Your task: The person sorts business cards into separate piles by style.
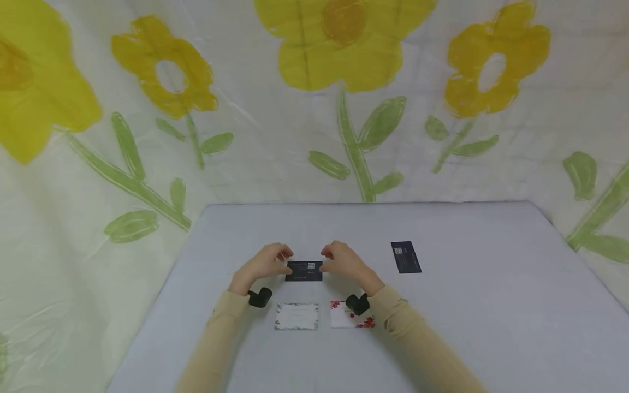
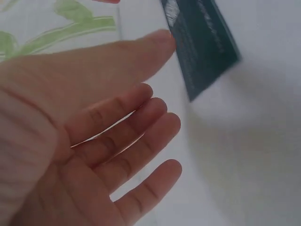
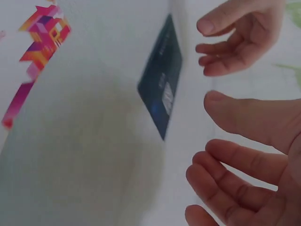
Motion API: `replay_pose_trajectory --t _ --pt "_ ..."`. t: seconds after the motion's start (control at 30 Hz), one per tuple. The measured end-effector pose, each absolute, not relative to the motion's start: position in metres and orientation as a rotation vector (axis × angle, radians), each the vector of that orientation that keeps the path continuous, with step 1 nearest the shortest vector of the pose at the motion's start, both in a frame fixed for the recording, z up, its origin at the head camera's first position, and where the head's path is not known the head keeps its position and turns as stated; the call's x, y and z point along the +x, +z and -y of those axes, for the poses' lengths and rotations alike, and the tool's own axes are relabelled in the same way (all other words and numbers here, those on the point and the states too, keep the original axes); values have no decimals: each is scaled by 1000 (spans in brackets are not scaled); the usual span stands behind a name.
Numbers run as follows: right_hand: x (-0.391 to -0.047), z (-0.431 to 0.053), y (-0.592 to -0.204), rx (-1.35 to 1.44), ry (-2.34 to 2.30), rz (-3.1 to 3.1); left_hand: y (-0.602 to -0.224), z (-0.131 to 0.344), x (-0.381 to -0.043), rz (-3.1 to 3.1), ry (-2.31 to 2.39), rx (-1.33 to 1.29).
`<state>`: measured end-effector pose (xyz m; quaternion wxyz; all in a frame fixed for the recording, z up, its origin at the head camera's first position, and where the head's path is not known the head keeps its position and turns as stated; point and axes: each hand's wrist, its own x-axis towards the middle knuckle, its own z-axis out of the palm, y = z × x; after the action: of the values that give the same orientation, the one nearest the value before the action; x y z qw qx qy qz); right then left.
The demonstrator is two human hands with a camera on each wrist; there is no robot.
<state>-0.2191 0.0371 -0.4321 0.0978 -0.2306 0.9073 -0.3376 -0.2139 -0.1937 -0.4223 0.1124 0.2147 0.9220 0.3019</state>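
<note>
A dark card (image 1: 302, 272) with a small QR code and pale print lies between the two hands on the table. At its left end is my left hand (image 1: 267, 261), thumb tip right at the card's edge, the other fingers loosely bent around nothing. My right hand (image 1: 344, 262) hovers by the opposite end, thumb and fingers parted. In the right wrist view, a gap shows between the right thumb (image 3: 225, 109) and the dark card (image 3: 162, 77). Neither hand grips the card.
Nearer me lie a white card with a leafy border (image 1: 297, 316) and a white card with red flowers (image 1: 344, 319), the latter partly hidden by the right wrist camera (image 1: 357, 304). Another dark card (image 1: 406, 257) lies tilted to the right. Behind the table (image 1: 472, 229) hangs a flowered curtain (image 1: 275, 164).
</note>
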Motion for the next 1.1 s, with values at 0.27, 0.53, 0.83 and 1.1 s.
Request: replay_pose_trajectory --t 0.27,0.53,0.83,1.1 --pt "-215 -20 -449 -747 -755 -2778 -439 191 -215 -2742 768 576" --pt "-211 -17 -455 -783 -653 -2849 -442 185 -213 -2776 744 584" --pt "-211 -18 -457 -784 -795 -2841 -442 184 -216 -2762 752 599" --pt "-214 -20 -458 -694 -1000 -2754 -442 182 -217 -2744 908 622"
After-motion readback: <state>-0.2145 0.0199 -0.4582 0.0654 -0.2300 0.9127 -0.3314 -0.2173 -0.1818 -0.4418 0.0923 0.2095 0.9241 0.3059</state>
